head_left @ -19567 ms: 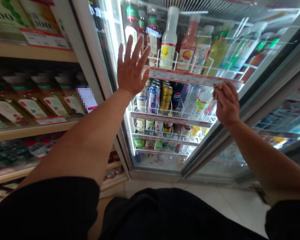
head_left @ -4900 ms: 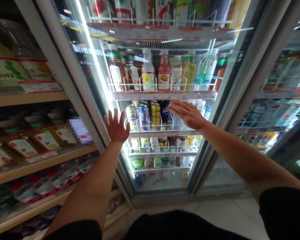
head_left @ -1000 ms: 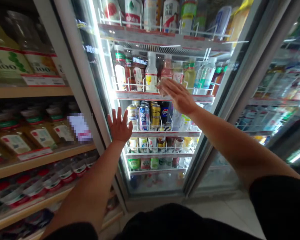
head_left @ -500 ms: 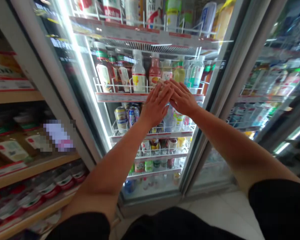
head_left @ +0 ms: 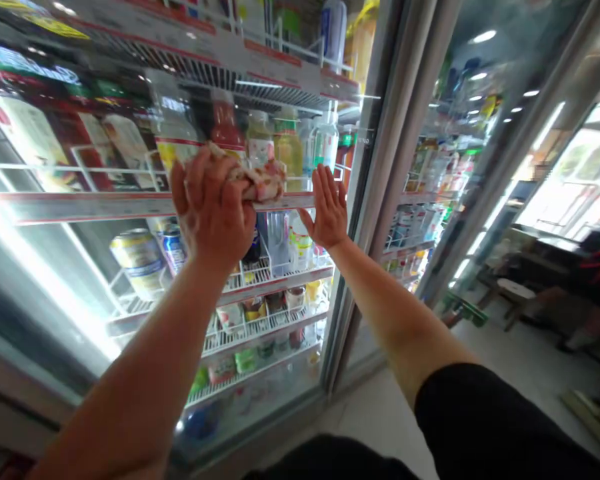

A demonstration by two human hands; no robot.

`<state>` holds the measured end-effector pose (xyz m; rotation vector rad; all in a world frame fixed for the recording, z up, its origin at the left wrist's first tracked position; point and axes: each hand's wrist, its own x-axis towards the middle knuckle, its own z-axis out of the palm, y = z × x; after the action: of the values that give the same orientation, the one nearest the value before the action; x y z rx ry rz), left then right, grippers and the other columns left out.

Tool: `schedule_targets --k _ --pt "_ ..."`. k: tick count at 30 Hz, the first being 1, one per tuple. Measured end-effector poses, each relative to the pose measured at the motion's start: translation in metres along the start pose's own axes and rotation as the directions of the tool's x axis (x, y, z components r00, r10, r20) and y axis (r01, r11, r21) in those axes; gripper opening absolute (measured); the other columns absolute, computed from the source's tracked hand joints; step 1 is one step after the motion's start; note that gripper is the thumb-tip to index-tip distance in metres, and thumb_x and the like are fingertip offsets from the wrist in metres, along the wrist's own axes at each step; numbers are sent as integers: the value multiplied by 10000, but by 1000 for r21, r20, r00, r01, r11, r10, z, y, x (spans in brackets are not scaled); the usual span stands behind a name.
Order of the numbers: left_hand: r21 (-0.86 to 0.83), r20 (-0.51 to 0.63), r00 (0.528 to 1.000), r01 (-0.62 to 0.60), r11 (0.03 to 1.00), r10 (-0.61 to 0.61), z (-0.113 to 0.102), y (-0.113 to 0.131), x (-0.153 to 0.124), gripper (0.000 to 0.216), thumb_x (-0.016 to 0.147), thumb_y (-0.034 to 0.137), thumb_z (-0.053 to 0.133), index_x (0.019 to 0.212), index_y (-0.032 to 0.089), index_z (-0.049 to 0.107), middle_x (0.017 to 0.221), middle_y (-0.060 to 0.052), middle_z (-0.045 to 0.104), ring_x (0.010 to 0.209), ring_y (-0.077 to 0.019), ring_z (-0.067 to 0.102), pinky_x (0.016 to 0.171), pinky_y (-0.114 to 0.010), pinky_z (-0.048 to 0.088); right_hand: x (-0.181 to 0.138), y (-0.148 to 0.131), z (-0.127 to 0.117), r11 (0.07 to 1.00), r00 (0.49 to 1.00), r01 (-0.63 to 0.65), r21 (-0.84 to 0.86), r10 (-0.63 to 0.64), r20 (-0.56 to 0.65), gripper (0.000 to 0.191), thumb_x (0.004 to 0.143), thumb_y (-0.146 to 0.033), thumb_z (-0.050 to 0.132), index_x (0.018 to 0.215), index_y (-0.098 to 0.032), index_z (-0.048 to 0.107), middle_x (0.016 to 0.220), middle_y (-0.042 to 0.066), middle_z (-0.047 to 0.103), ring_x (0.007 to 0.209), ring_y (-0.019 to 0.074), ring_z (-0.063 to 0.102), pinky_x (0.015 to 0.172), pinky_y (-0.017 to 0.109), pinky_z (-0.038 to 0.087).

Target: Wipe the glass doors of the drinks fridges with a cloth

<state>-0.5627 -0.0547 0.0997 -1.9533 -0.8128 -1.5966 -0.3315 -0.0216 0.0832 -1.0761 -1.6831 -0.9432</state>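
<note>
My left hand (head_left: pixel 213 210) presses a crumpled patterned cloth (head_left: pixel 260 180) flat against the glass door (head_left: pixel 105 280) of a lit drinks fridge, at the height of the bottle shelf. The fingers lie over the cloth and hold it to the glass. My right hand (head_left: pixel 329 212) rests beside it on the same glass, to the right, palm flat and fingers spread, holding nothing. Behind the glass stand bottles (head_left: pixel 290 147) above and cans (head_left: pixel 140 257) on the wire shelf below.
The fridge's metal door frame (head_left: pixel 380 173) runs down just right of my right hand. A second glass-door cooler (head_left: pixel 445 167) follows on the right. Further right are a tiled floor (head_left: pixel 520 360), a bright window, some furniture and a person in dark clothes (head_left: pixel 593 293).
My left hand left the door's left edge, met the right hand and took over the cloth. The right hand moved right and lies flat. The view swung to the right.
</note>
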Motion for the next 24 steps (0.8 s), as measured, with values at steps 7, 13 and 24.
schedule_targets --k 7,13,24 --pt "86 133 988 -93 992 81 13 -9 -58 224 997 287 525 1137 326 696 1348 0 659 1370 -294 498 1179 -564 354 -1 -1 -2 996 999 -27 84 26 22 639 1001 -351 252 1595 -122 302 1647 145 331 1584 252 123 1291 547 154" --pt "137 -31 999 37 990 -33 -12 -17 -13 370 1008 277 494 1348 324 632 1533 15 498 1460 -313 361 1260 -565 216 -2 0 1 996 996 32 80 -25 -83 630 1014 -353 266 1628 -218 231 1637 107 361 1571 252 193 1272 571 215" --pt "203 27 999 -23 979 18 -7 -9 16 385 981 249 493 1358 271 567 1644 44 337 1588 -258 -23 1295 -637 7 -5 -3 -2 977 997 74 201 -72 -15 692 951 -440 435 1594 -221 302 1692 102 226 1580 332 97 1269 645 68"
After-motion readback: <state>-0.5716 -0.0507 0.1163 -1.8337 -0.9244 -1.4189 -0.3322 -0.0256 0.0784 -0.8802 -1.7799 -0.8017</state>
